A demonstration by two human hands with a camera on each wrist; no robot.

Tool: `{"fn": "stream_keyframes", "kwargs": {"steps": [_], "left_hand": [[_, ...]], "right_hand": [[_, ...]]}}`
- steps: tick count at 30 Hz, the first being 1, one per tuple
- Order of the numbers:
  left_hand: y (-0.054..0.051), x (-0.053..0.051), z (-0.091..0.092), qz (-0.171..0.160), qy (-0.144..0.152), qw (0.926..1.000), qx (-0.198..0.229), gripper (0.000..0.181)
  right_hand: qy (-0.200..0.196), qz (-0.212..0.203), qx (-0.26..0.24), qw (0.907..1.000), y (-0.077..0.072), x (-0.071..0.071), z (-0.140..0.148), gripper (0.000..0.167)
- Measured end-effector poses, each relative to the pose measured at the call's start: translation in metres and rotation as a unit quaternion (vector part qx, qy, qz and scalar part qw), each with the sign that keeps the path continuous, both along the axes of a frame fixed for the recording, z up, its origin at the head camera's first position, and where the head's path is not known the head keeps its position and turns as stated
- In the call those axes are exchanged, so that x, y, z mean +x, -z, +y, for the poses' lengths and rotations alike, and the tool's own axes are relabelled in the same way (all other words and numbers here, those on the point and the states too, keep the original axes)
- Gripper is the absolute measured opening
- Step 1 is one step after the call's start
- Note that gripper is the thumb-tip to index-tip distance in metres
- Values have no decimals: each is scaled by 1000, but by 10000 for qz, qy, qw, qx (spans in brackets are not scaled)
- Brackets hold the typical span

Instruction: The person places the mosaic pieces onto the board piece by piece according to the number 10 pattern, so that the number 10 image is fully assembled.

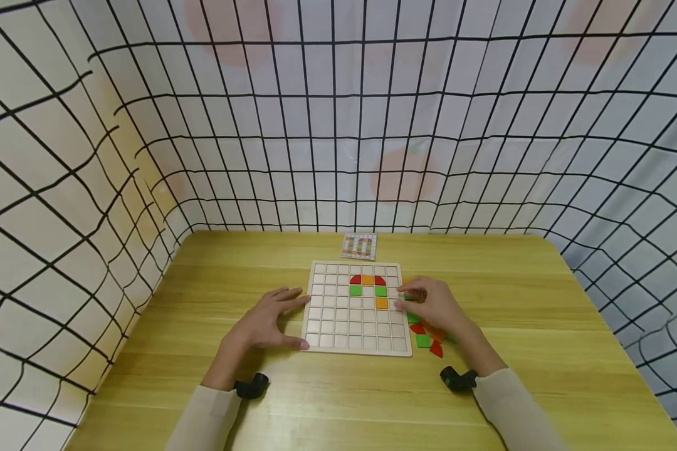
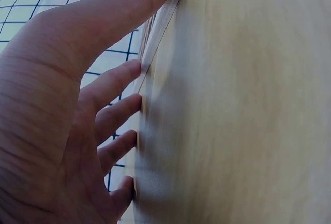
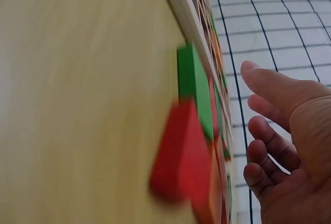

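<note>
A pale wooden grid board lies on the table. Set in its upper right cells are several flat tiles: red round-cornered ones, orange squares and green squares. My left hand spreads along the board's left side, thumb at the near corner and a fingertip on the edge. Over the right edge hovers my right hand, thumb and index finger apart; the right wrist view shows nothing between them. Loose tiles lie below it, among them a green square and a red piece.
A small printed card with a coloured grid pattern lies beyond the board's far edge. Black wire mesh backed by white cloth stands round the back and sides of the wooden table.
</note>
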State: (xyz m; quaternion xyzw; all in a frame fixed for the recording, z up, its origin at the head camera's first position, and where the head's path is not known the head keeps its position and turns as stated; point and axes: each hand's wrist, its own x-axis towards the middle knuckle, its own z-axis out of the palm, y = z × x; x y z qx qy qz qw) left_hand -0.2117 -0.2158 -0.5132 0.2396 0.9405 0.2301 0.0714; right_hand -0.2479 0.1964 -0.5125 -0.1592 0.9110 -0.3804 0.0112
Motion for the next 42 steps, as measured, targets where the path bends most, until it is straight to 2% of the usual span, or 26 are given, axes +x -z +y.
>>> {"fn": "stream_keyframes", "kwargs": {"steps": [10,16,22,32,37,42], "left_hand": [[-2,1,2,80,23,10000,37,101],[-3,2,1,45,-15,10000,33,100],[-2,1,1,49,35,10000,41,100],[-2,0,0,50,56,10000,7,100],[-3,1,0,42,57,10000,41,100],[-2,1,0,58,66,10000,48,100]], "right_hand": [[287,66,243,9993,-1,7,45,39],[373,64,363,9986,-2,17,69,41],[373,257,576,9973,0,28,93,44],[-81,604,501,9969,7,45,125,40],[-448,504,345,9971,11,50,132,42],[-636,490,299,9963,13,51,135,41]]}}
